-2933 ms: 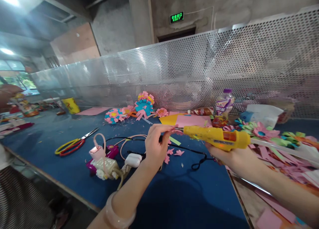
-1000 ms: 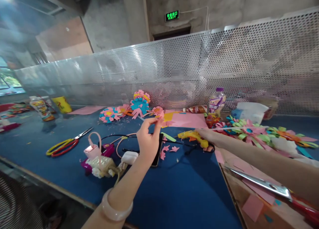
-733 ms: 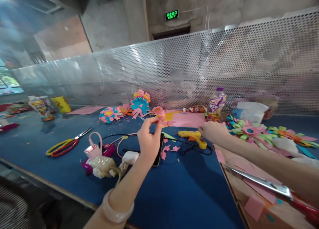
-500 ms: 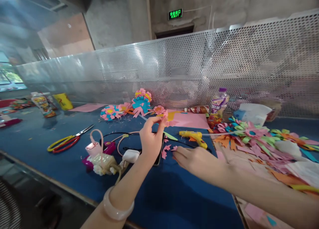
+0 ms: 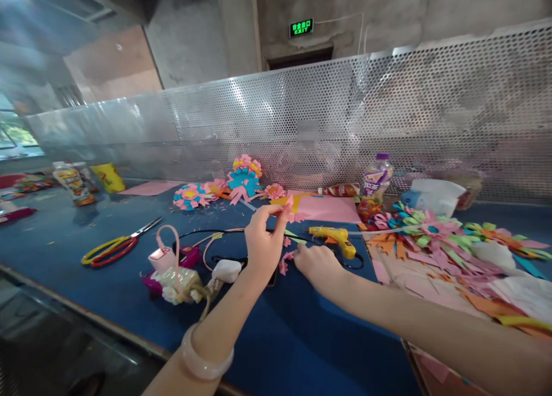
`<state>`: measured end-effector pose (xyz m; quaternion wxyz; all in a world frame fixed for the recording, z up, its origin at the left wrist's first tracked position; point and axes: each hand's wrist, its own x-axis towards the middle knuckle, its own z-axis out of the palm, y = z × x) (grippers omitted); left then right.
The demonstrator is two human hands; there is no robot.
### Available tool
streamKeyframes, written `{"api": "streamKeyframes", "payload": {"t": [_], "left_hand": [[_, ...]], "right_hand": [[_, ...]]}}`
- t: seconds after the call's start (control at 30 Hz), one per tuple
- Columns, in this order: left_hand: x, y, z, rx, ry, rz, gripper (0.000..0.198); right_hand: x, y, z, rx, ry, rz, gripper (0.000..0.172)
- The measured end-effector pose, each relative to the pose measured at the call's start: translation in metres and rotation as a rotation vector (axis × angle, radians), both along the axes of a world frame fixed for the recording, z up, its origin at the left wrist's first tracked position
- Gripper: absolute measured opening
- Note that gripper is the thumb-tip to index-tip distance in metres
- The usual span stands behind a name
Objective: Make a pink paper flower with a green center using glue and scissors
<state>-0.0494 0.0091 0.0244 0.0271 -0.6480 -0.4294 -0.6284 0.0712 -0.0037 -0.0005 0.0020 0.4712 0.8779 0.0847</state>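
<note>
My left hand is raised above the table, its thumb and fingertips pinching a pink paper flower piece with cut edges. My right hand is low over the tabletop with its fingers curled together. Its fingertips are beside small pink paper cutouts; whatever they grip is hidden. Just beyond that hand lies a yellow glue gun with a glue stick in its back. A dark flat object lies partly covered by my left wrist.
Red-and-yellow scissors lie left, near a power strip with plugs. Finished paper flowers and pink paper sheets sit toward the perforated metal screen. Right are a purple-capped bottle and heaped paper strips.
My right hand has moved slightly left and its fingers have curled in at the small pink cutouts. My left hand still holds the pink paper flower piece, almost unmoved.
</note>
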Motion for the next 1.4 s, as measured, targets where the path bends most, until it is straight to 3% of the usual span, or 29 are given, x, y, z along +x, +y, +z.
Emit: {"api": "streamKeyframes", "payload": {"t": [0.1,0.27,0.37,0.47,0.57,0.8,1.07,1.4], "left_hand": [[0.0,-0.001,0.001,0.011,0.005,0.005,0.011],[0.001,-0.003,0.001,0.024,0.0,-0.016,0.011],[0.002,-0.002,0.001,0.028,-0.001,-0.032,0.011],[0.004,-0.003,0.0,0.031,0.017,-0.049,0.011],[0.006,-0.004,-0.001,0.045,0.04,-0.053,0.01],[0.009,-0.002,-0.005,0.045,0.088,-0.049,0.01],[0.009,-0.003,-0.008,0.019,0.12,-0.035,0.011],[0.016,-0.007,-0.016,-0.097,0.111,-0.137,0.012]], "right_hand": [[0.007,-0.009,-0.01,0.101,0.029,0.091,0.028],[0.035,-0.032,-0.023,0.421,0.288,0.436,0.026],[0.056,-0.052,-0.032,0.557,0.181,0.536,0.027],[0.073,-0.072,-0.039,0.5,0.101,0.469,0.028],[0.08,-0.084,-0.042,0.376,0.236,0.339,0.023],[0.079,-0.074,-0.025,-0.088,0.546,0.172,0.02],[0.082,-0.046,-0.018,-0.284,0.515,0.325,0.027],[0.091,-0.051,-0.017,-0.424,0.687,0.294,0.003]]}}
